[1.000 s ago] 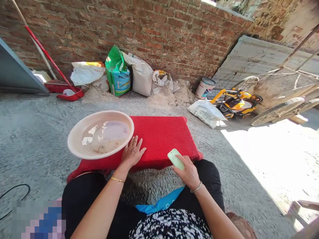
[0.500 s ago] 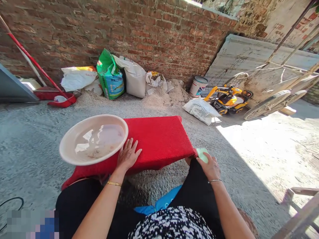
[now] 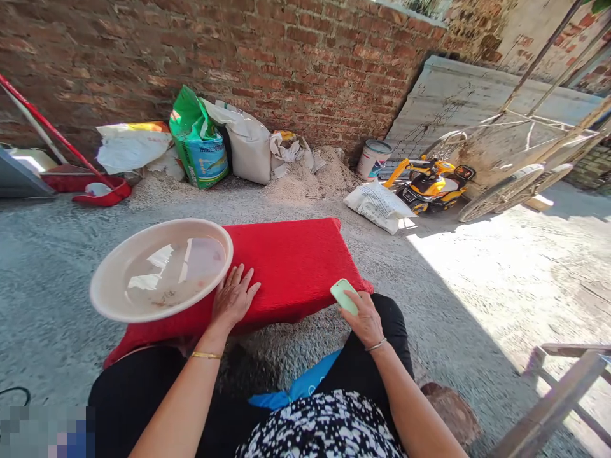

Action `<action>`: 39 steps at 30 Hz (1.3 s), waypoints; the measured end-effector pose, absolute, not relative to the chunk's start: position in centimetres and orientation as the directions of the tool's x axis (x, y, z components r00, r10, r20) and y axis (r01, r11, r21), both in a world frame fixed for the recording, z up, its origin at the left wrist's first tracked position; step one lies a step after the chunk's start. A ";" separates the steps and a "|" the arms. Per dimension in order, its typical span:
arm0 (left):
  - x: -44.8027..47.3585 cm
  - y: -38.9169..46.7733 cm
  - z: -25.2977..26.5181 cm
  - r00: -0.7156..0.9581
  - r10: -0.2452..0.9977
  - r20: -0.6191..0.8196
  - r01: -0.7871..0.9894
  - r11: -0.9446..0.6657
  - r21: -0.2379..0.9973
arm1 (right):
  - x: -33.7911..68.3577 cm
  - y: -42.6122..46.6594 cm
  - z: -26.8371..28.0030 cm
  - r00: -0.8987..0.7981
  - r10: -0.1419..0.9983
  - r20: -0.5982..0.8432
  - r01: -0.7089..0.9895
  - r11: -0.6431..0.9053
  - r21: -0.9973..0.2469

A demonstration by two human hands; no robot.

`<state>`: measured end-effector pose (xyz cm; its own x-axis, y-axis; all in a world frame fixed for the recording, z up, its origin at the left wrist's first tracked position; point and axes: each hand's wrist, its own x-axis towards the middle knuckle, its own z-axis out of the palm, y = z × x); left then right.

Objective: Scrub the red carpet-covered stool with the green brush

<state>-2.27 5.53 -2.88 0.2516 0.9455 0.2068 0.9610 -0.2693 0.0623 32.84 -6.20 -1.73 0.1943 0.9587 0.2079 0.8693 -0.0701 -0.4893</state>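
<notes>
A red cloth (image 3: 296,261) is spread over a low table or bench in front of my knees, hanging down at its near edge. My left hand (image 3: 233,298) lies flat on the cloth with its fingers spread, beside the rim of a wide pale basin (image 3: 107,305) that holds water. In my right hand (image 3: 365,321) is a pale green block with rounded corners (image 3: 342,294), pinched at its near end. It is over the cloth's near right corner; whether it touches the cloth I cannot tell. My fingers hide part of the block, and its exact kind is unclear.
Along the brick wall stand a green and blue sack (image 3: 200,156), a white sack (image 3: 248,146) and a bucket (image 3: 373,159). A yellow toy digger (image 3: 432,184) and a wheeled cart (image 3: 506,152) are at right. A wooden frame (image 3: 568,394) stands near right; a red dustpan (image 3: 102,196) lies far left.
My right hand has moved left with the green block, from beyond the cloth's right corner to over its near edge. My left hand stays flat on the cloth. The view has shifted slightly.
</notes>
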 end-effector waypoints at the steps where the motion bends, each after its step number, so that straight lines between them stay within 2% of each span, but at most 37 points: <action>1: -2.2 5.5 -2.8 0.247 0.947 0.205 0.961 -0.267 0.072 | 35.1 -6.4 -1.8 0.344 0.919 0.191 0.837 -0.208 -0.506; 3: -2.1 5.5 -2.7 0.238 0.952 0.194 0.962 -0.258 0.090 | 38.5 -6.6 -1.4 0.576 0.797 0.181 0.747 -0.424 -0.513; 5: -2.0 5.5 -2.5 0.228 0.957 0.180 0.963 -0.249 0.103 | 39.2 -6.4 -0.8 0.622 0.754 0.212 0.730 -0.460 -0.505; 7: -1.9 5.5 -2.3 0.221 0.960 0.171 0.965 -0.241 0.107 | 36.6 -5.9 -0.3 0.490 0.838 0.241 0.803 -0.325 -0.500; 9: -1.9 5.4 -2.3 0.223 0.960 0.170 0.965 -0.242 0.100 | 32.0 -5.0 0.0 0.270 0.935 0.230 0.860 -0.126 -0.495; 11: -2.0 5.4 -2.3 0.231 0.958 0.172 0.964 -0.249 0.092 | 27.4 -4.1 0.2 0.081 0.978 0.194 0.884 0.020 -0.467; 14: -2.0 5.3 -2.4 0.230 0.956 0.181 0.963 -0.250 0.097 | 24.8 -3.1 0.2 -0.030 0.988 0.154 0.906 0.092 -0.412; 16: -2.0 5.4 -2.6 0.223 0.957 0.186 0.964 -0.245 0.105 | 27.2 -2.8 0.0 0.050 0.990 0.132 0.923 0.005 -0.386; 18: -2.0 5.4 -2.7 0.217 0.958 0.188 0.964 -0.240 0.113 | 31.8 -2.9 -0.1 0.235 0.966 0.111 0.911 -0.178 -0.373; 21: -1.9 5.5 -2.9 0.210 0.959 0.191 0.962 -0.237 0.135 | 38.4 -3.4 0.1 0.534 0.841 0.087 0.797 -0.466 -0.383; 23: -2.0 5.6 -3.0 0.205 0.959 0.194 0.959 -0.237 0.156 | 39.7 -3.7 0.4 0.609 0.781 0.135 0.752 -0.516 -0.409; 25: -2.0 5.6 -3.0 0.198 0.960 0.199 0.957 -0.233 0.172 | 37.7 -3.7 0.7 0.535 0.822 0.197 0.796 -0.411 -0.444; 27: -2.0 5.6 -3.1 0.194 0.959 0.206 0.958 -0.230 0.171 | 33.5 -3.3 1.0 0.338 0.914 0.225 0.865 -0.207 -0.457; 30: -2.1 5.5 -3.0 0.203 0.955 0.216 0.961 -0.237 0.145 | 27.0 -2.5 0.9 0.022 0.982 0.189 0.890 0.067 -0.452; 32: -2.1 5.5 -2.9 0.206 0.953 0.221 0.960 -0.241 0.141 | 25.2 -2.0 0.6 -0.076 0.985 0.156 0.881 0.139 -0.452; 35: -2.1 5.4 -2.9 0.194 0.954 0.231 0.954 -0.238 0.182 | 28.1 -1.5 -0.1 0.029 0.993 0.114 0.895 0.025 -0.445; 37: -2.0 5.3 -2.9 0.182 0.956 0.229 0.950 -0.231 0.210 | 32.3 -1.5 -0.3 0.225 0.970 0.088 0.888 -0.167 -0.428; 39: -2.0 5.4 -3.0 0.174 0.959 0.222 0.949 -0.224 0.220 | 36.5 -1.7 -0.2 0.460 0.884 0.078 0.821 -0.391 -0.416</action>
